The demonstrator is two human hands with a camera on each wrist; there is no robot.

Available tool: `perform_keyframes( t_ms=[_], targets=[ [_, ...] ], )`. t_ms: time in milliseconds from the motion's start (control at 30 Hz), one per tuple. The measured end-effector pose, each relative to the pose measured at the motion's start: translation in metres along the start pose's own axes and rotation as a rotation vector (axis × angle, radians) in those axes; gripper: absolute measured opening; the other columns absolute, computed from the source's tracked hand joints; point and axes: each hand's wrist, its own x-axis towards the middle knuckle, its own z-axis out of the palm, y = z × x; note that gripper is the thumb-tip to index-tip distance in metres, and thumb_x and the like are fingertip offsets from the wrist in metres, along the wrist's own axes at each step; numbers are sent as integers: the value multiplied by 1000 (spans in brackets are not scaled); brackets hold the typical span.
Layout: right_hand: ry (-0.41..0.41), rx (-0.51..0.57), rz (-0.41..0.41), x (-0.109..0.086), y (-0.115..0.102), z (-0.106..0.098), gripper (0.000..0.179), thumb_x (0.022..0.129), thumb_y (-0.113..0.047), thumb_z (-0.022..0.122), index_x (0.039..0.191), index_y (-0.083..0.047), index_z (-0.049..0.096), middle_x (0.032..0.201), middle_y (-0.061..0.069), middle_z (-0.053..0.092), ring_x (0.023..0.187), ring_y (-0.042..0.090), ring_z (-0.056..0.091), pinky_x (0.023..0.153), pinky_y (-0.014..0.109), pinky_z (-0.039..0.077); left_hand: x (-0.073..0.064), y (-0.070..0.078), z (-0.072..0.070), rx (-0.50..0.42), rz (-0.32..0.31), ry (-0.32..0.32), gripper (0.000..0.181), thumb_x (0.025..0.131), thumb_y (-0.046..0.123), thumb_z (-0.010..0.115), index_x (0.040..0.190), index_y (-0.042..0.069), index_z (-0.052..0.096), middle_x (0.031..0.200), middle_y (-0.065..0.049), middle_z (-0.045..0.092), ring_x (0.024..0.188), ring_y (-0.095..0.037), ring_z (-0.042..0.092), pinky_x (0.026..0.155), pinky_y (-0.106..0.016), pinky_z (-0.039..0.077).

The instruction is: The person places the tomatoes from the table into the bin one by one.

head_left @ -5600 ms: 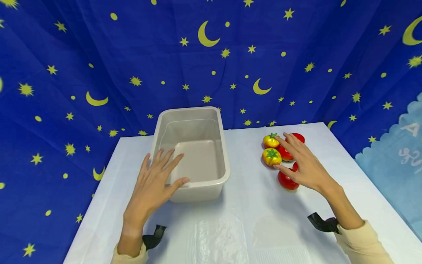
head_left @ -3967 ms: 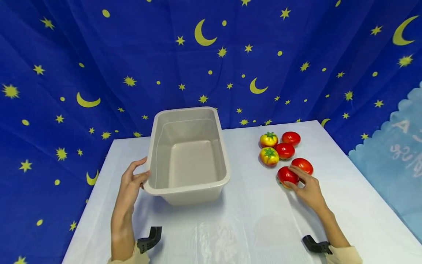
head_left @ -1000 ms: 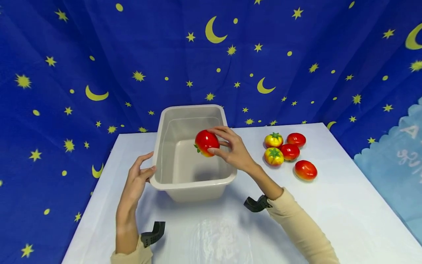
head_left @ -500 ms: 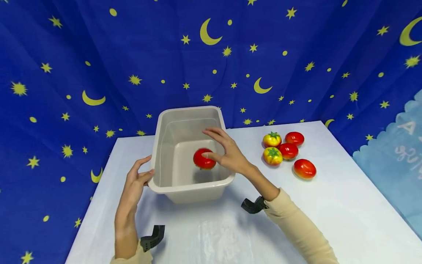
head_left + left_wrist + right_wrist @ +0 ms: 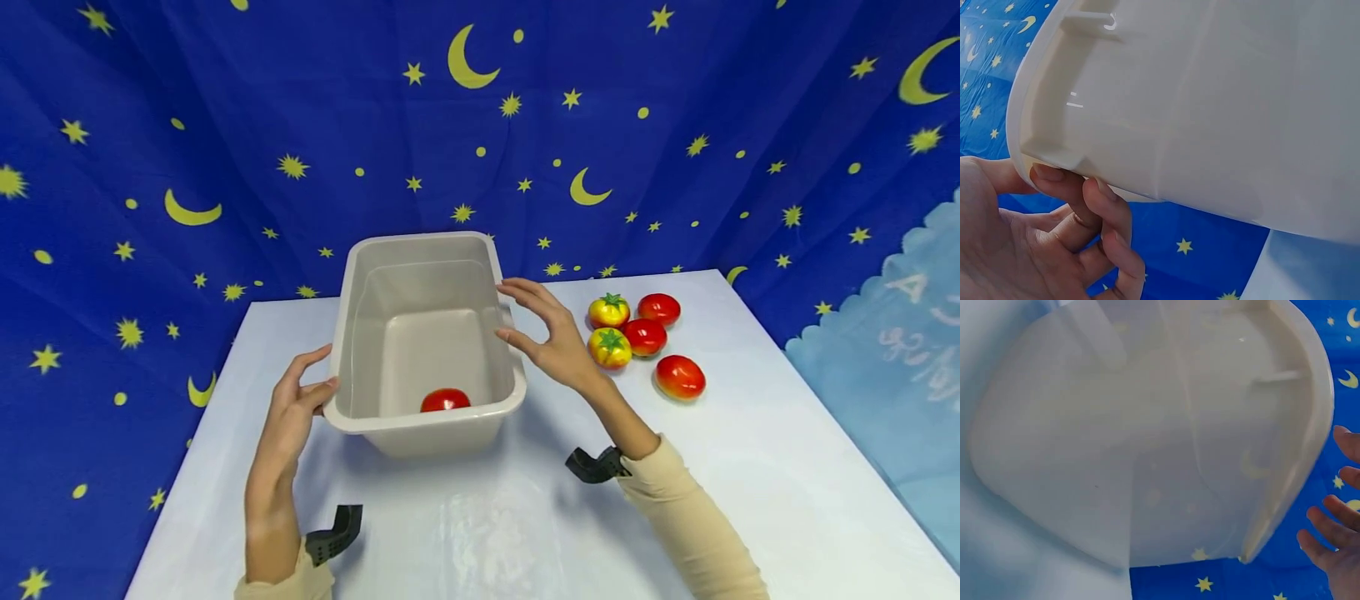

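Observation:
A grey plastic basin [image 5: 442, 429] stands on the white table, and one red tomato [image 5: 446, 400] lies inside at its near wall, partly hidden by the rim. My left hand [image 5: 295, 408] grips the basin's left rim. In the left wrist view, its thumb and fingertips [image 5: 1049, 172] pinch the lip near a corner. Beside the right rim hovers my right hand [image 5: 555, 337], fingers apart and holding nothing. The right wrist view shows its spread fingers [image 5: 1329, 528] just off the basin's outer wall.
Right of the basin, several tomatoes lie on the table [image 5: 637, 517]: two yellow ones with green tops [image 5: 610, 348] and three red ones, one red tomato [image 5: 680, 377] a little apart. A blue star-and-moon curtain [image 5: 375, 108] hangs behind.
My right hand picked the nearest red tomato from the table, carried it over the basin and released it inside, then drew back right past the rim. My left hand took hold of the left rim.

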Motion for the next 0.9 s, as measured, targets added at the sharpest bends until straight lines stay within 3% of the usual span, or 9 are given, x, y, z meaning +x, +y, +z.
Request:
perform_keyframes(
  t_ms=[300,500,667,900],
  targets=[
    [53,38,-14,-1,9,-18,49,86,-1,71,133,0,57,140,14,52,132,24,47,109,43,38,-2,-2,4,-4,-24,3,49,102,12,43,150,10,34,78,18,69,75,-5,64,78,-25,43],
    [82,50,-7,-12,18,-37,51,85,4,70,134,1,56,141,15,51,131,23,48,109,28,37,-4,0,-1,12,-15,10,48,102,11,43,149,7,34,78,15,69,75,-5,63,77,-25,43],
    [146,129,-10,-34,32,-63,49,85,11,66,132,8,54,135,15,55,125,15,54,104,23,41,-1,2,-3,23,-2,-4,48,103,12,42,149,7,33,76,13,67,74,-5,61,76,-25,42],
    [282,306,41,-73,57,-107,47,87,14,61,132,16,48,130,11,62,120,15,60,102,22,43,1,0,-2,14,4,-14,47,102,12,43,149,6,34,77,13,67,74,-5,62,76,-24,43]
  ],
)
